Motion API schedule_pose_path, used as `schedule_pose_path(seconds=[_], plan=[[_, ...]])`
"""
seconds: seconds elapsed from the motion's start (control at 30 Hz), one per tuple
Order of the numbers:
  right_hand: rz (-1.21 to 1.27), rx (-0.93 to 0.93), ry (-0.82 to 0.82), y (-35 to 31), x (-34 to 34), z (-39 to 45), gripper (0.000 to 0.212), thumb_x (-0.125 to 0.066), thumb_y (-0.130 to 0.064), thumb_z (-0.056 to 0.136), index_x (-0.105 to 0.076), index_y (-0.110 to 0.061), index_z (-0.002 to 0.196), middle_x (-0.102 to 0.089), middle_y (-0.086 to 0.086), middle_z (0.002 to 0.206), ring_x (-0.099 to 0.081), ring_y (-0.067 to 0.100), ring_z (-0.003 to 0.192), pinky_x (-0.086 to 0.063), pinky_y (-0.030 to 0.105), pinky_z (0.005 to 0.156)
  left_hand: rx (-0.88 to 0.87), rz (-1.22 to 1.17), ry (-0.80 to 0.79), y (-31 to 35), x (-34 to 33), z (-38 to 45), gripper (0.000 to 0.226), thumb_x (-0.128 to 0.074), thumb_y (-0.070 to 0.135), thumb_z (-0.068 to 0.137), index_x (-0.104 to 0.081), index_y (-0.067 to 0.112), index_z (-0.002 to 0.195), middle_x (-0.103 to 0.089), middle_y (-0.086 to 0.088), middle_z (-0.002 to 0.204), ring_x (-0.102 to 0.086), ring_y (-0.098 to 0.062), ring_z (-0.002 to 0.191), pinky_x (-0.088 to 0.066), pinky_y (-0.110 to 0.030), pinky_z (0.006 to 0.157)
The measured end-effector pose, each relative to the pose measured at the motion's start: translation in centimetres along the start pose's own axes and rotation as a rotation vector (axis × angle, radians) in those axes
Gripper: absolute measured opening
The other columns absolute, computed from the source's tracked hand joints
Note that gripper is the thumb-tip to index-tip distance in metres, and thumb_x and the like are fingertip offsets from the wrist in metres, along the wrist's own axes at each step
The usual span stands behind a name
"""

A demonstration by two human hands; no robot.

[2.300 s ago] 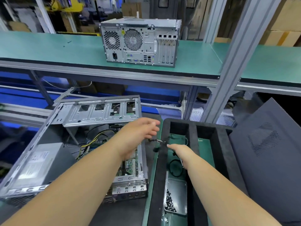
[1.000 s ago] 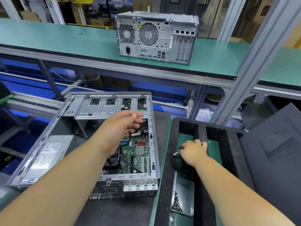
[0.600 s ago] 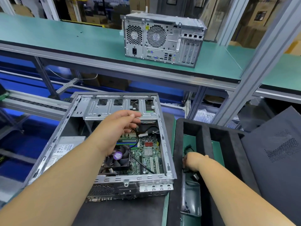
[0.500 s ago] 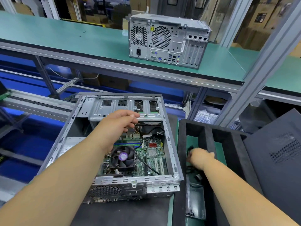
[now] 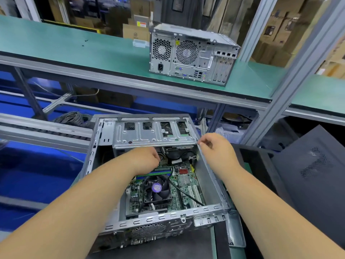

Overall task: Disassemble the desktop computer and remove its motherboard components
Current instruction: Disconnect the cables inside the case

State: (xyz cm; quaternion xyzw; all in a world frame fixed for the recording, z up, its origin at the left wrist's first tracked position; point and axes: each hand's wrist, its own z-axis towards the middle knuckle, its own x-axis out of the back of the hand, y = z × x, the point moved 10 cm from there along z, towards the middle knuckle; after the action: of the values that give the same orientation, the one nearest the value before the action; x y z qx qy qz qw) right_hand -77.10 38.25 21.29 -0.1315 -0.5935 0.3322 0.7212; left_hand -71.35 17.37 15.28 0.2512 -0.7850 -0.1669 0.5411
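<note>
The open desktop case lies on its side in front of me. Inside are the green motherboard, a black CPU fan and a black cable across the board. A metal drive cage spans the far end. My left hand reaches in just below the cage, fingers curled beside a yellow-and-black wire bundle; its fingertips are hidden. My right hand hovers over the case's right wall by the cage corner, fingers loosely curled, with nothing visible in it.
A second computer tower stands on the green shelf behind. To the right are a black foam tray, a metal dish, a dark side panel and a slanted aluminium post. Coiled cables lie at far left.
My right hand left the foam tray, where it set down a cable, and moved up-left to the case's right wall. My left hand dropped lower into the case.
</note>
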Motion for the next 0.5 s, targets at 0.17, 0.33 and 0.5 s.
schedule_pose_path(seconds=[0.17,0.33,0.5], plan=[[-0.108,0.05,-0.012,-1.4,-1.4,-1.4,0.018,-0.055,-0.014,0.088,-0.063,-0.03,0.085,-0.054,-0.011,0.088,-0.05,0.004,0.077,-0.039,0.022,0.067,-0.179,0.278,-0.183,4.3,-2.7,0.9,0.036,-0.05,0.026,0.094,-0.056,0.02,0.13,-0.057,-0.002,0.132,-0.054,-0.022,0.115,-0.044,-0.031,0.096],[-0.07,-0.067,0.034,1.1,-1.4,-1.3,0.025,-0.052,-0.006,0.09,-0.064,-0.025,0.1,-0.052,-0.007,0.1,-0.053,0.009,0.088,-0.042,0.023,0.079,-0.262,0.338,-0.281,7.4,-5.9,2.9,0.032,-0.052,0.034,0.095,-0.058,0.016,0.121,-0.059,-0.007,0.118,-0.056,-0.025,0.094,-0.046,-0.032,0.082],[-0.054,-0.161,0.1,2.9,-1.8,-1.4,0.022,-0.054,-0.009,0.088,-0.058,-0.022,0.106,-0.049,-0.006,0.098,-0.051,0.016,0.089,-0.046,0.033,0.08,-0.164,0.295,-0.226,7.9,-8.3,6.2,0.034,-0.048,0.023,0.096,-0.062,0.008,0.122,-0.061,-0.011,0.124,-0.052,-0.024,0.091,-0.046,-0.035,0.089]])
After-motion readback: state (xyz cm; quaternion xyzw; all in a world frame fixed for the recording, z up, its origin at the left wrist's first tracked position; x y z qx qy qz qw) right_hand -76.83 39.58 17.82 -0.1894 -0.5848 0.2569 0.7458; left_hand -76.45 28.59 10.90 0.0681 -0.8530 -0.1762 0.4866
